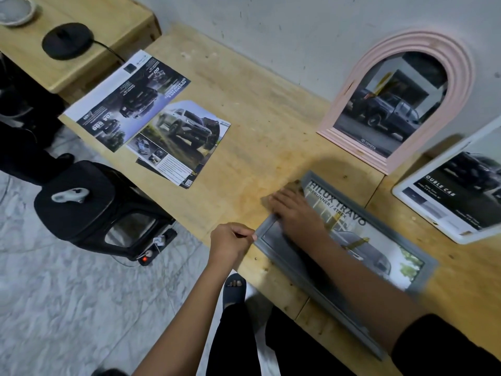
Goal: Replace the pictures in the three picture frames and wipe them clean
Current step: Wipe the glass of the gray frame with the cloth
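Grey picture frame [428, 268] is laid flat on the counter [244, 118], long axis running rightward from both hands — near-left corner pinched by left hand [230, 240], right hand [295, 213] fingers pressed flat on that same short end.

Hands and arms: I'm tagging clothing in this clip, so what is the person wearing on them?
Both the left hand and the right hand are bare: no gloves, rings or watch show. The left forearm is uncovered to the picture's edge; a black sleeve covers the right arm higher up.
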Demonstrator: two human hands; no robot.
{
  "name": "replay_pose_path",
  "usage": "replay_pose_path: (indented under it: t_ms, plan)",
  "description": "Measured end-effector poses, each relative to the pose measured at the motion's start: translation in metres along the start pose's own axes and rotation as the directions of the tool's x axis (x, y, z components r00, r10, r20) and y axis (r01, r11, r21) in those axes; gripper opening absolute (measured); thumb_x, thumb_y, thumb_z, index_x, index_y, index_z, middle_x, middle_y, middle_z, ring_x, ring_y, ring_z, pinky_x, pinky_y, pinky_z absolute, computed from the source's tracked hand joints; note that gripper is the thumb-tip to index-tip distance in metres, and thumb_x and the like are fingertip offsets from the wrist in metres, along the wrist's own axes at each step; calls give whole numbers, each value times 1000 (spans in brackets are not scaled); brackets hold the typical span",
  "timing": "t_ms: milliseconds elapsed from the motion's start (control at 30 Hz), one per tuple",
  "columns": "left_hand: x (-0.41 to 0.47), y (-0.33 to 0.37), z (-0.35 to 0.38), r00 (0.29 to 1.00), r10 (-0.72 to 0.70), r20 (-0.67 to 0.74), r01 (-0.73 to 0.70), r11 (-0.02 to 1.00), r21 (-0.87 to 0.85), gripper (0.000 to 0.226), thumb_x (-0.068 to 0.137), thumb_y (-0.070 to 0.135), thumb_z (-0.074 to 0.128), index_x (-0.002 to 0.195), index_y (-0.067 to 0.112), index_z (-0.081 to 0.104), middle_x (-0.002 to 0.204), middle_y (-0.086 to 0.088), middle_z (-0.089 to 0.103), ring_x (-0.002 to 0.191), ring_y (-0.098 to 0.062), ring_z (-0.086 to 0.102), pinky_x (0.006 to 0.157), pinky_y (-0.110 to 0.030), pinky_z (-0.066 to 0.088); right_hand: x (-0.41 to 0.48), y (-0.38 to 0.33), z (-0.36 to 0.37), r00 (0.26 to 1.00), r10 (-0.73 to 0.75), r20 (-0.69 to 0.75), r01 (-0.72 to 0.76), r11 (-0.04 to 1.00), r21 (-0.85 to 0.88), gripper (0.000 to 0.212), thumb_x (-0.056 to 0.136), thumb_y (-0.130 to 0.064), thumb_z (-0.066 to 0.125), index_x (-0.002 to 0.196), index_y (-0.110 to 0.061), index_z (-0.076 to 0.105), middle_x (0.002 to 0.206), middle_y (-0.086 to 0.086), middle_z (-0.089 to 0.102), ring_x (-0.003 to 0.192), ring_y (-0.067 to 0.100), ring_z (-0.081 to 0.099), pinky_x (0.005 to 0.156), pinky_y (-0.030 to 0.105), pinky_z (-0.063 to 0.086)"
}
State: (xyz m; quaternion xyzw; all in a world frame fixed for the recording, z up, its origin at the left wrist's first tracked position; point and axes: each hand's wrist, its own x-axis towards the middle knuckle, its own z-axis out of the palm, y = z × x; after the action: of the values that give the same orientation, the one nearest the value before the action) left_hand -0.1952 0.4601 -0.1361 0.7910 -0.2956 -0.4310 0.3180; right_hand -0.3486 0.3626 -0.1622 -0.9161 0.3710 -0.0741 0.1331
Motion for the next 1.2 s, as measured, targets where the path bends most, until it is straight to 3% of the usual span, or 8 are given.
replay_pose_path:
  t_ms: [233,333,500,633,733,833,1100,1200]
  plan:
    - [-6,13,0,1000,30,-3,-29,989,146,5,75,2,72,71,3,72,64,10,59,63,-1,55,55,1,40,23,41,-27,958,277,-78,-274,961,45,47,76,8,56,121,-5,58,131,14,56,129,33,43,105,47,39]
    - [-3,24,4,989,106,101,-139,903,407,13,77,8,66,66,9,59,59,5,49,57,-13,49,49,-15,38,26,34,-20,933,350,-80,-340,933,116,42,83,7,48,124,-1,55,136,16,50,134,34,35,112,44,28]
    - [8,52,36,958,194,211,-285,725,627,21,93,26,49,96,6,55,94,-10,55,86,-28,55,65,-32,38,28,39,-20,942,333,-28,-329,939,99,46,84,5,46,128,-3,49,138,16,46,134,33,32,115,40,21]
    - [21,61,43,954,177,241,-299,572,764,25,95,25,45,115,12,53,110,-14,57,97,-33,57,66,-32,38,27,42,-24,959,281,-41,-276,956,100,54,76,9,50,128,-6,52,132,16,50,126,35,40,108,40,31]
    - [23,61,42,957,172,236,-292,545,786,24,94,31,48,105,13,57,102,-13,62,90,-33,59,62,-31,38,18,45,-26,904,401,-150,-369,907,200,51,80,8,50,126,-12,56,128,10,54,118,30,45,96,36,43]
    - [20,62,41,961,167,219,-276,569,775,23,93,33,49,99,13,58,99,-13,64,88,-33,59,61,-30,38,1,51,-30,825,551,-127,-498,815,297,46,88,4,44,127,-16,56,125,9,55,117,28,46,90,36,45]
    - [21,58,39,960,175,218,-279,555,784,24,92,38,49,87,15,56,97,-13,66,91,-34,60,64,-29,38,-72,75,-49,754,655,-59,-637,749,183,40,88,-8,50,127,-15,56,121,9,54,112,25,49,86,33,43]
    - [19,59,40,956,201,214,-290,535,794,25,93,36,49,95,14,60,99,-14,66,94,-35,61,67,-30,40,-101,83,-58,750,660,-52,-653,750,105,43,87,-6,51,129,-12,54,124,13,55,114,27,48,92,35,40]
